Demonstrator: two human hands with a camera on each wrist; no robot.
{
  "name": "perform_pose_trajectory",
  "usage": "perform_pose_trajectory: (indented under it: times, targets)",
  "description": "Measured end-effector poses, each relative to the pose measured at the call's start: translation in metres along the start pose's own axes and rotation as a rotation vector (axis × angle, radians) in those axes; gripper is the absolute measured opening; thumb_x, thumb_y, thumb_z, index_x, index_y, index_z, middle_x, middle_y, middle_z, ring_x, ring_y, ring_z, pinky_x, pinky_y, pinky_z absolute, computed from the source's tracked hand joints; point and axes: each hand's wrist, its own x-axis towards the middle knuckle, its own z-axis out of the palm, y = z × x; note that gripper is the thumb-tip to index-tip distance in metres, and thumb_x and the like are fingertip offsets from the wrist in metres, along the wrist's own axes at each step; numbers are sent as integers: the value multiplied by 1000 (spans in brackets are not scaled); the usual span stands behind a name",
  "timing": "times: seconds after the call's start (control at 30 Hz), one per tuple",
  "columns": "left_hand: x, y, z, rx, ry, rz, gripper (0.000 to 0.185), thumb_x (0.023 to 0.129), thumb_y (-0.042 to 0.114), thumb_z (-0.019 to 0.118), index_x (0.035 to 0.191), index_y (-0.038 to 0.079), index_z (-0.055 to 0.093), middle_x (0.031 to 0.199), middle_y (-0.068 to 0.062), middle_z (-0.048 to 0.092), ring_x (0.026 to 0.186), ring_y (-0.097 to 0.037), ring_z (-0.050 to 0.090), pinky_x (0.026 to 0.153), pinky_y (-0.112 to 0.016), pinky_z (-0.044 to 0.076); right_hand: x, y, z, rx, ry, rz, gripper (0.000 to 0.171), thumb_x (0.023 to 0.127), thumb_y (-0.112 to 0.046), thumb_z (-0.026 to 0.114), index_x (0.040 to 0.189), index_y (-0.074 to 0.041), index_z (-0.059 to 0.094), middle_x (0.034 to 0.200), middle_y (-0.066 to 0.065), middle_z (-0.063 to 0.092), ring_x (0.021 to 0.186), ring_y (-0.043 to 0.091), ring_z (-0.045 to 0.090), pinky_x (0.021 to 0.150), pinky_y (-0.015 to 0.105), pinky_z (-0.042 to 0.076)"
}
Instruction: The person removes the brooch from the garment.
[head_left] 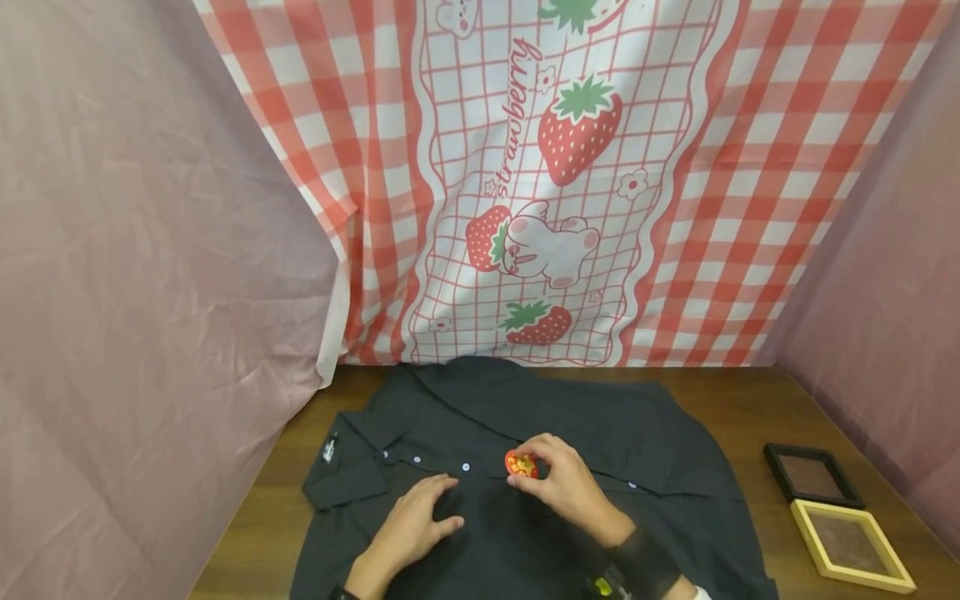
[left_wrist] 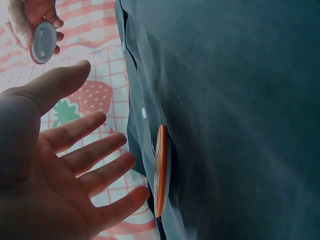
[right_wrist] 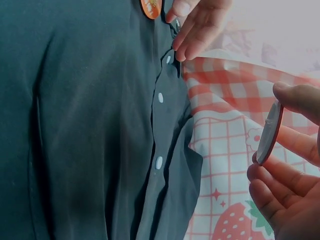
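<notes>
A dark button-up shirt (head_left: pixel 600 433) lies spread on the table, its collar to the left. Between thumb and fingers my right hand (head_left: pixel 568 485) pinches a round red pin badge (head_left: pixel 521 464) over the button placket; its white back with a pin (left_wrist: pixel 43 42) shows in the left wrist view. My left hand (head_left: pixel 408 527) hovers over the shirt's front, fingers spread and thumb apart, holding nothing. Close by its fingertips, a second orange-rimmed badge (left_wrist: pixel 161 172) sits on the shirt; in the head view the left hand hides it.
Two small frames, one black (head_left: pixel 813 477) and one pale yellow (head_left: pixel 853 546), lie at the table's right. A strawberry-print checked cloth (head_left: pixel 540 250) hangs behind the table (head_left: pixel 255 517). Pinkish drapes (head_left: pixel 165 292) flank both sides. White buttons (head_left: pixel 466 467) run along the placket.
</notes>
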Motion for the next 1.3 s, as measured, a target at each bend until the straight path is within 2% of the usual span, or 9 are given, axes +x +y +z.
perform_pose_trajectory:
  times: [0.1, 0.23, 0.5, 0.8, 1.03, 1.3]
  targets:
    - [2, 1, 0, 2, -8, -3, 52, 82, 29, 76, 126, 5, 61, 136, -19, 57, 127, -39, 51, 98, -64, 42, 1, 1, -3, 10, 8, 3, 27, 73, -21, 86, 96, -17, 72, 96, -6, 66, 83, 9, 61, 72, 29, 56]
    - [3, 3, 1, -7, -24, -9, 53, 82, 29, 76, 127, 6, 60, 137, -19, 56, 129, -40, 50, 99, -65, 41, 1, 2, -6, 3, 7, 26, 26, 73, -19, 85, 95, -16, 72, 96, -4, 66, 81, 8, 60, 70, 25, 55]
    - [4, 3, 1, -8, -28, -22, 55, 82, 30, 76, 128, 6, 60, 136, -23, 55, 128, -42, 49, 103, -62, 40, 3, 6, -11, 3, 65, 30, 27, 70, -19, 87, 92, -17, 72, 97, -5, 66, 81, 10, 60, 68, 30, 54]
    - [5, 1, -4, -35, -50, -52, 57, 82, 29, 77, 129, 4, 58, 138, -27, 52, 129, -46, 47, 104, -63, 38, 8, 6, -20, -18, 56, 37, 27, 70, -17, 87, 93, -16, 73, 94, -5, 68, 83, 12, 62, 70, 30, 55]
    - [1, -3, -2, -13, -65, -56, 56, 82, 29, 76, 128, 3, 58, 135, -26, 55, 126, -46, 49, 102, -64, 39, 2, 6, -24, -27, 47, 71, 26, 71, -17, 87, 94, -16, 73, 94, -7, 67, 86, 12, 63, 72, 27, 55]
    - [1, -3, -1, -18, -80, -65, 53, 82, 27, 76, 127, 4, 59, 136, -27, 53, 128, -47, 47, 102, -66, 37, 0, 14, -25, -53, 75, 48, 27, 70, -19, 87, 93, -15, 73, 92, -6, 67, 81, 11, 62, 70, 30, 56]
